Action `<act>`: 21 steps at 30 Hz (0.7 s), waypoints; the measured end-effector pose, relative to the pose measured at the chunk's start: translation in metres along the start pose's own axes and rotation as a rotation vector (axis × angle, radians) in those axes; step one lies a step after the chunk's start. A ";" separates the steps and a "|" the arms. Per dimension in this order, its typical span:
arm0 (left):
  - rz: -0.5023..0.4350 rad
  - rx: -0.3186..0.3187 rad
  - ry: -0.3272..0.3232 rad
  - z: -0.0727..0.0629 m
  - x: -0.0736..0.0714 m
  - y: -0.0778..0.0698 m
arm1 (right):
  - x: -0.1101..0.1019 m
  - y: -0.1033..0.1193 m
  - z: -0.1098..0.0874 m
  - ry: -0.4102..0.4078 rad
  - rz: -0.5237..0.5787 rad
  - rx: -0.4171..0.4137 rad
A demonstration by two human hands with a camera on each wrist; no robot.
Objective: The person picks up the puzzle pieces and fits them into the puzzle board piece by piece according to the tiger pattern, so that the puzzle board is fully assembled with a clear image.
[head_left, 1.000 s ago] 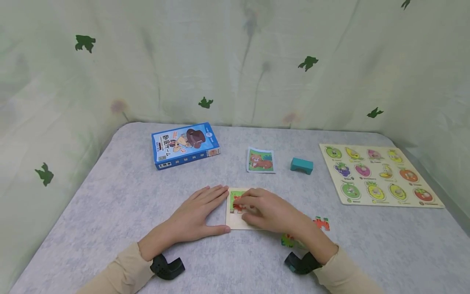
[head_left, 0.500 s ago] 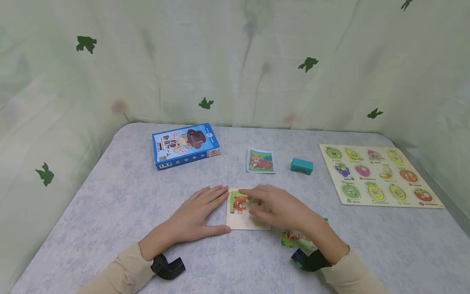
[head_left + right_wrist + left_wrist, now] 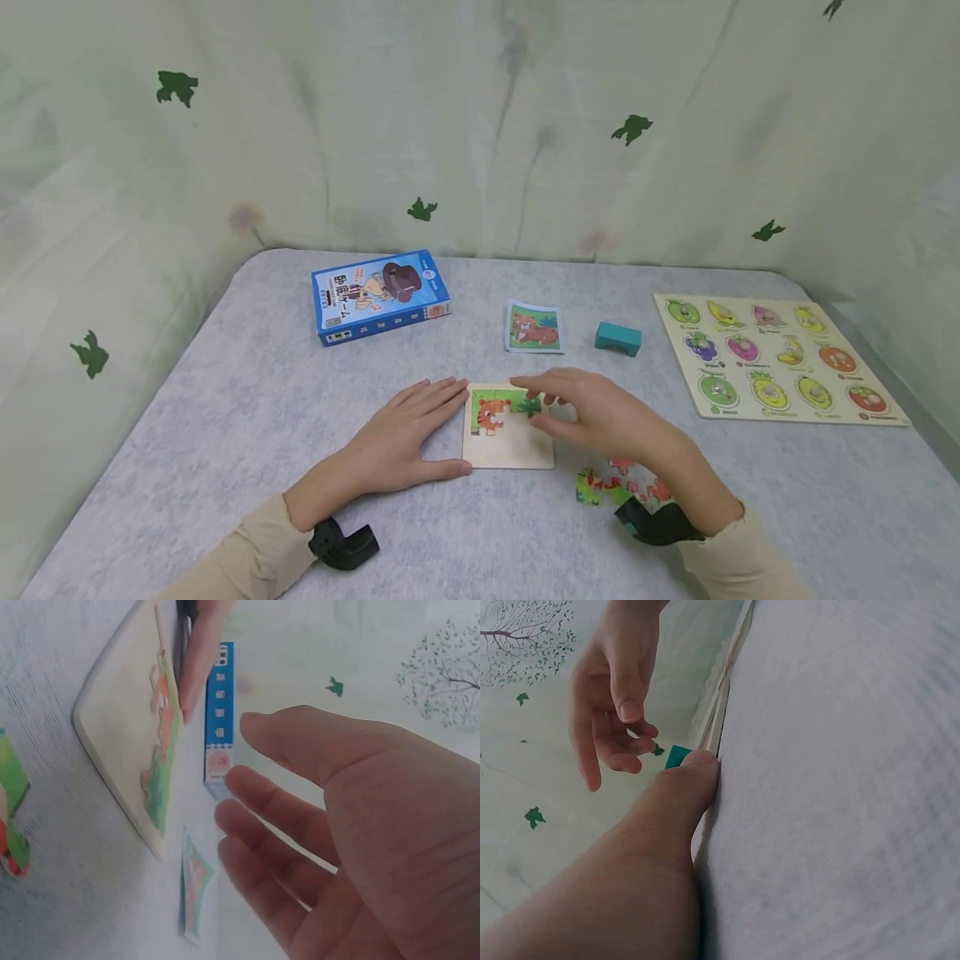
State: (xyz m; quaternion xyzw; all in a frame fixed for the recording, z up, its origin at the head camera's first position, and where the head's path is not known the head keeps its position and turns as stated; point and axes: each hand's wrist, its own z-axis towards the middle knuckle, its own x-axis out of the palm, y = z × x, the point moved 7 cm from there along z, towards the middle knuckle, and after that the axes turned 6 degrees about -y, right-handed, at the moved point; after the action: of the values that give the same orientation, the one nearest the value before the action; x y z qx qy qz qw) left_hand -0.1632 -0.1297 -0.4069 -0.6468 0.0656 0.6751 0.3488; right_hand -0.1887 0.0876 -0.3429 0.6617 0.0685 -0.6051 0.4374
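A small wooden puzzle tray (image 3: 510,452) lies on the table in the head view. Its upper part holds joined pieces picturing an orange tiger (image 3: 491,415) and a green plant (image 3: 528,407); bare wood shows below. My left hand (image 3: 405,437) lies flat with fingers extended, fingertips and thumb at the tray's left edge. Above the tray's right side hovers my right hand (image 3: 596,414), fingers loosely bent and nothing between them, as the right wrist view also shows. Loose puzzle pieces (image 3: 588,487) lie below my right forearm, partly hidden by the wrist camera.
Behind the tray lies a picture card (image 3: 534,327) with a brown animal. A teal block (image 3: 618,337) stands right of it. The blue game box (image 3: 381,296) is at the back left, and a fruit puzzle board (image 3: 780,358) lies at the right.
My right hand has lifted off the tiger pieces and drawn to the right, uncovering the tiger and the plant. My left hand has stayed in place.
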 end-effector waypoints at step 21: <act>0.002 0.001 0.005 0.000 0.001 0.001 | -0.029 -0.027 -0.016 0.032 0.054 0.027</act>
State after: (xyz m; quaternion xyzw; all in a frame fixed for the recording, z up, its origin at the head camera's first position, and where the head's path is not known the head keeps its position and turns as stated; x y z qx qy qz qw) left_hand -0.1633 -0.1300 -0.4076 -0.6483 0.0677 0.6736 0.3483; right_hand -0.2011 0.1275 -0.3333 0.6789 0.0493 -0.5831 0.4434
